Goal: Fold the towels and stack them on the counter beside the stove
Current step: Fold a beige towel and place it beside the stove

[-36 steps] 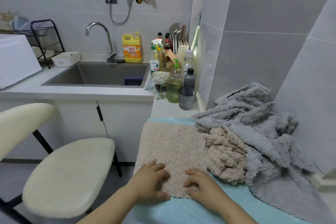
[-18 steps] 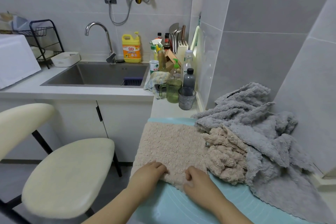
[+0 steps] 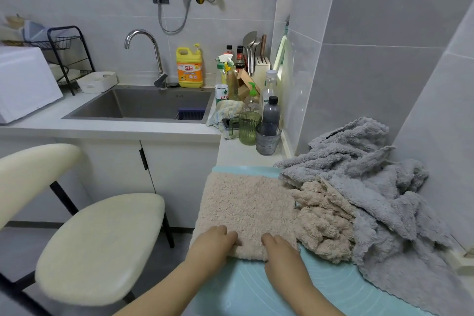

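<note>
both hands are down at the near edge of the flat towel [image 3: 246, 210]. the left hand [image 3: 214, 244] has its fingers curled over that edge and grips it, thumb out of sight. the right hand [image 3: 280, 251] sits just beside it on the same edge, fingers curled onto the fabric too, gripping; a short strip of towel shows between the two. the towel is beige and lies spread out on the pale blue mat [image 3: 256, 290], its far edge near the mat's far rim. touching its right side is a crumpled beige towel [image 3: 325, 226], and draped over and behind that, against the tiled wall, a heap of grey towels [image 3: 372, 187] that trails down across the mat's right side. beyond the mat, on the counter [image 3: 238, 154], a green cup [image 3: 248, 128] and a grey glass [image 3: 268, 138] stand side by side. further left, the sink [image 3: 143, 106] with its tap [image 3: 143, 41], and a yellow bottle [image 3: 189, 67] behind. a cream stool [image 3: 102, 244] stands left of the counter.
</note>
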Demonstrator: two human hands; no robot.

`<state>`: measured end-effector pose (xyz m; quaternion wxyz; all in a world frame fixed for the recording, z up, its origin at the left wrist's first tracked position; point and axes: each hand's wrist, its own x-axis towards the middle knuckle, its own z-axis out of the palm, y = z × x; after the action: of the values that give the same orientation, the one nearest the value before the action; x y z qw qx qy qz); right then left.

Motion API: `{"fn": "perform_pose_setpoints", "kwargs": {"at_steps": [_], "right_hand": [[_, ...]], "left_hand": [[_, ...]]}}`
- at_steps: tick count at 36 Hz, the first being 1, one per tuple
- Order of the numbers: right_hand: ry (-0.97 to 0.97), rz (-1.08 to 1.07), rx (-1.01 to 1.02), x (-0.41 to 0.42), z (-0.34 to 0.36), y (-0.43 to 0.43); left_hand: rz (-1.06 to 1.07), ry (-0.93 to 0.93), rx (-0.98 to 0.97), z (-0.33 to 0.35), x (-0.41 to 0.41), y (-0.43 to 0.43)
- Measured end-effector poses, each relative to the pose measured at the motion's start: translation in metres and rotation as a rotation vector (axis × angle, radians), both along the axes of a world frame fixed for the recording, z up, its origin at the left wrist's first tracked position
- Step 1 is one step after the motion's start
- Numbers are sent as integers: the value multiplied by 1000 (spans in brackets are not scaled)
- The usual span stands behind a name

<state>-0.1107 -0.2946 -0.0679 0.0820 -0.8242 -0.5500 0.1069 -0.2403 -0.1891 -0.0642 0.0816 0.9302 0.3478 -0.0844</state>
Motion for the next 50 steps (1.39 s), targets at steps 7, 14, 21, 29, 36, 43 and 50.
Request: {"fn": "perform_pose_setpoints", "kwargs": {"at_steps": [7, 14, 21, 29, 36, 43, 50], "right_hand": [[72, -94, 83, 6, -4, 3], [-41, -53, 101, -2, 2, 5], [-150, 13, 154, -3, -21, 0], [-145, 70, 91, 2, -21, -1], [-118, 49, 99, 6, -3, -9], [125, 85, -23, 18, 9, -13], [257, 38, 21, 34, 14, -19]], "left_hand": [[-27, 43, 61, 1, 4, -4], [34, -33, -1, 13, -7, 5], [29, -49, -34, 12, -7, 5], [-18, -121, -166, 10, -22, 20], [-10, -31, -170, 29, -24, 35], [205, -94, -166, 30, -37, 52], [327, -301, -157, 35, -48, 53]]}}
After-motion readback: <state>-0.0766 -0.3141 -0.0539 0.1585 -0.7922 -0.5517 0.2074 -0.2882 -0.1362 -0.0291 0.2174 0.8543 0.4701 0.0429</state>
